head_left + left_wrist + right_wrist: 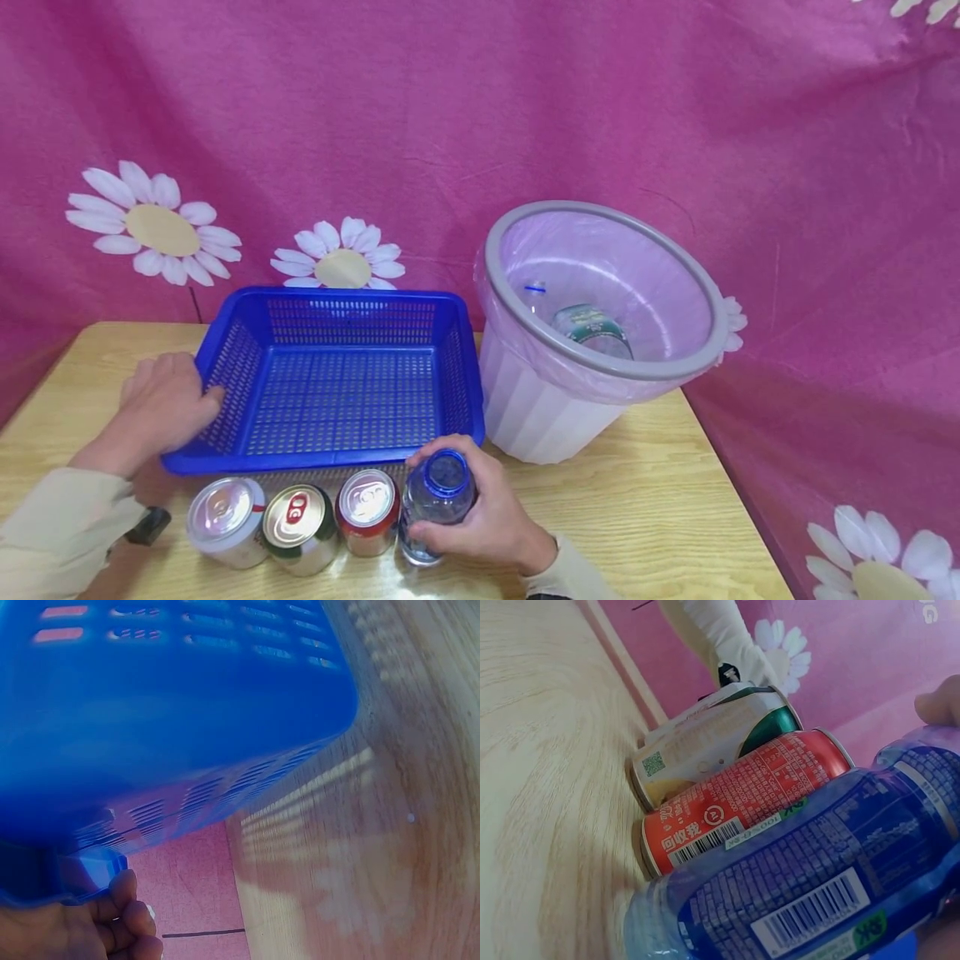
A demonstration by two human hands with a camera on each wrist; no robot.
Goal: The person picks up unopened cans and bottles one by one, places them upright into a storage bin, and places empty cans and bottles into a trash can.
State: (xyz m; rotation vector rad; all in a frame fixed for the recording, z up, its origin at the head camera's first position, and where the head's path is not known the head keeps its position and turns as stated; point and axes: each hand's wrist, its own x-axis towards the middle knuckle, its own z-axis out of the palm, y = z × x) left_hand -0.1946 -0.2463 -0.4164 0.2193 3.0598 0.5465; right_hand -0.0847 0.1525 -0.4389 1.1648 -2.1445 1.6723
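Observation:
My left hand grips the left rim of a blue plastic basket, its thumb over the rim. In the left wrist view, curled fingertips show at the rim of that basket. A clear plastic bottle with a blue neck stands in front of the basket's right corner, and my right hand holds it with fingers and thumb around its sides. Its blue label with a barcode fills the front of the right wrist view. Left of the bottle stands a red can, close beside it.
Further left are a white and dark green can and a white can, both upright on the wooden table. Behind right stands a white bin with a grey rim and liner; a green-labelled bottle lies inside.

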